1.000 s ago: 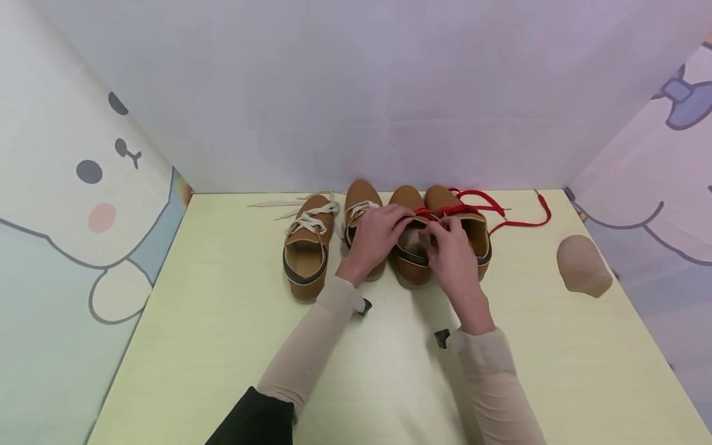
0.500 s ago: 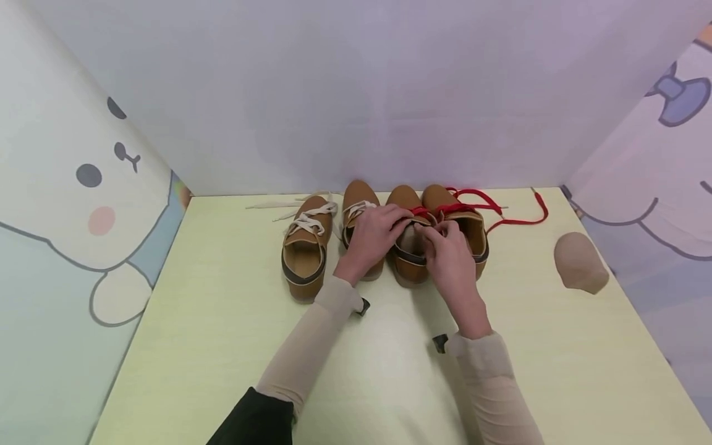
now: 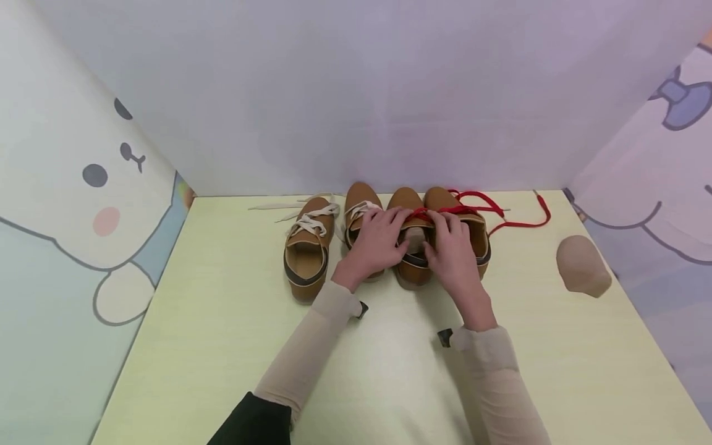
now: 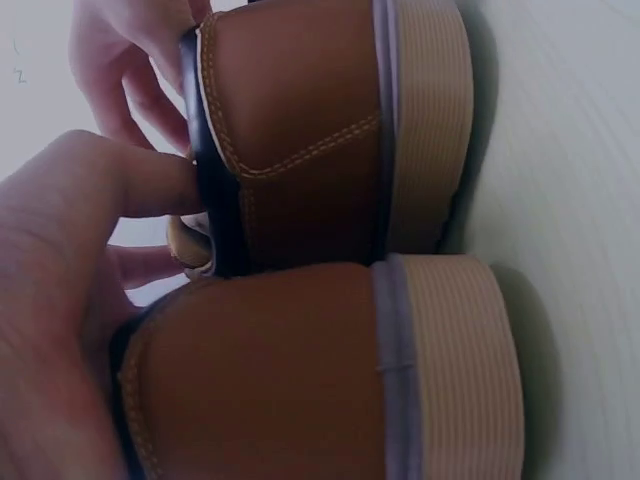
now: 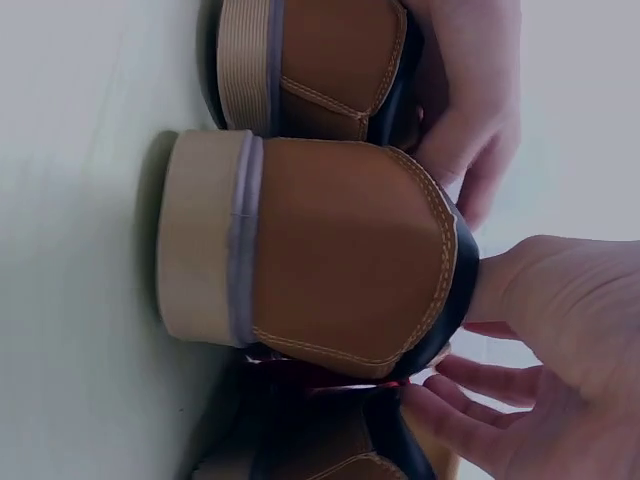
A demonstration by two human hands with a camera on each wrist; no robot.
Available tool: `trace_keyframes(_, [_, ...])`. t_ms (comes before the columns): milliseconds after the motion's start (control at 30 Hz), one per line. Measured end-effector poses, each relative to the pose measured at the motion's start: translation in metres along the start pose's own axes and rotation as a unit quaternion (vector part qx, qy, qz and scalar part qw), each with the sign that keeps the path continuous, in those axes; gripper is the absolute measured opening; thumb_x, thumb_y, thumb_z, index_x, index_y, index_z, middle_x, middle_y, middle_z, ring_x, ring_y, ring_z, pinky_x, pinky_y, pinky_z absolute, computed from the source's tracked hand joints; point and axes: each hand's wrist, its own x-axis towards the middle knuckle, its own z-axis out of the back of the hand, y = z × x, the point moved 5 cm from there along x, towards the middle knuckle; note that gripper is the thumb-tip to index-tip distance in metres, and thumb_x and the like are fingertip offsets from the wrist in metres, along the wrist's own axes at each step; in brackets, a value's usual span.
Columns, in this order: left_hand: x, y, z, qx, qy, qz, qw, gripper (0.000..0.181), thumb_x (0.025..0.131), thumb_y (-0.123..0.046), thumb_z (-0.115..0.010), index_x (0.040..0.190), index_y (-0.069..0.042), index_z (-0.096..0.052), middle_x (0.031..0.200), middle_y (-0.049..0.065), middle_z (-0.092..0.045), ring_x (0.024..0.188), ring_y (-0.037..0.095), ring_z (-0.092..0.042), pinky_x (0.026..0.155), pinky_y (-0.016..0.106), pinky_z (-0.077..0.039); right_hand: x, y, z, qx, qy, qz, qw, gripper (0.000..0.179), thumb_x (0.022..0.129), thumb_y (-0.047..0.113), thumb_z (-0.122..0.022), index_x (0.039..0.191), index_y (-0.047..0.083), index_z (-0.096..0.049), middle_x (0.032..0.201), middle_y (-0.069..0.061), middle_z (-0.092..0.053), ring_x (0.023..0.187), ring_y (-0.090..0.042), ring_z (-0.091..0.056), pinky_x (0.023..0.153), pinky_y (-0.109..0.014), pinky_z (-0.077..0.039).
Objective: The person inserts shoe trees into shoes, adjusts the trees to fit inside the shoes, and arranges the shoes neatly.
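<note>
In the head view I see the third shoe [image 3: 413, 272] in a row of four on the table [image 3: 222, 309], toes away, which turns each collar toward the person. The left hand [image 3: 372, 242] and the right hand [image 3: 453, 252] come at it from either side, fingertips at its red lace [image 3: 420, 214]. Both look loose rather than clenched, touching, with no firm pinch that I can see. I cannot tell whether the pale patch [image 3: 415, 238] inside is the tongue. The left hand arches over the second shoe [image 3: 362, 194], since that neighbour stands in its path; the first shoe [image 3: 305, 232] and the beige piece [image 3: 583, 266] are away from the fingers. Through the left wrist camera I find the thumb against the third shoe's black collar, which probably steadies it. Through the right wrist camera I see the other thumb at the same collar, its fingers reaching toward the fourth shoe [image 5: 325, 437], which stands so close that little room is left between.
</note>
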Motion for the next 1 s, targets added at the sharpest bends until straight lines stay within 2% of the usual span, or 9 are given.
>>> trace_keyframes(133, [0.001, -0.001, -0.001, 0.014, 0.021, 0.005, 0.9997, 0.062, 0.102, -0.043, -0.06, 0.157, -0.019, -0.042, 0.16, 0.005, -0.05, 0.147, 0.023, -0.049, 0.122, 0.047, -0.027, 0.004, -0.001, -0.002, -0.02, 0.038, -0.019, 0.9989, 0.068, 0.091, 0.005, -0.076, 0.153, 0.003, -0.046, 0.151, -0.028, -0.048, 0.134, -0.049, -0.042, 0.105, -0.062, -0.05])
trace_keyframes(300, [0.001, -0.001, 0.001, 0.009, 0.007, 0.011, 0.9999, 0.056, 0.102, -0.04, -0.062, 0.152, -0.018, -0.05, 0.153, 0.001, -0.057, 0.141, 0.02, -0.055, 0.121, 0.045, -0.03, 0.008, -0.001, -0.005, -0.031, 0.071, -0.041, 0.9961, 0.069, 0.093, 0.006, -0.075, 0.155, 0.005, -0.044, 0.152, -0.027, -0.049, 0.136, -0.048, -0.041, 0.104, -0.063, -0.051])
trace_keyframes(500, [0.002, 0.0, 0.001, -0.004, -0.001, 0.021, 0.9998, 0.05, 0.101, -0.038, -0.065, 0.147, -0.02, -0.055, 0.147, -0.001, -0.063, 0.135, 0.018, -0.06, 0.12, 0.043, -0.032, 0.012, 0.0, -0.009, -0.045, 0.068, -0.046, 0.9956, 0.066, 0.093, 0.007, -0.074, 0.153, 0.004, -0.046, 0.145, -0.028, -0.054, 0.131, -0.047, -0.044, 0.102, -0.061, -0.052])
trace_keyframes(700, [0.006, 0.0, 0.003, -0.012, -0.008, 0.043, 0.999, 0.046, 0.097, -0.036, -0.072, 0.139, -0.021, -0.061, 0.133, -0.001, -0.07, 0.123, 0.018, -0.067, 0.115, 0.043, -0.036, 0.018, 0.0, -0.013, -0.056, 0.068, -0.043, 0.9952, 0.064, 0.092, 0.007, -0.075, 0.151, 0.004, -0.049, 0.137, -0.027, -0.057, 0.125, -0.046, -0.045, 0.096, -0.059, -0.054])
trace_keyframes(1000, [0.011, -0.001, 0.006, -0.011, -0.021, 0.079, 0.9966, 0.039, 0.092, -0.029, -0.08, 0.127, -0.024, -0.065, 0.121, -0.003, -0.071, 0.113, 0.016, -0.067, 0.108, 0.04, -0.04, 0.023, 0.003, -0.015, -0.093, 0.068, -0.042, 0.9925, 0.061, 0.09, 0.006, -0.077, 0.146, 0.005, -0.053, 0.131, -0.027, -0.059, 0.123, -0.043, -0.047, 0.083, -0.058, -0.059])
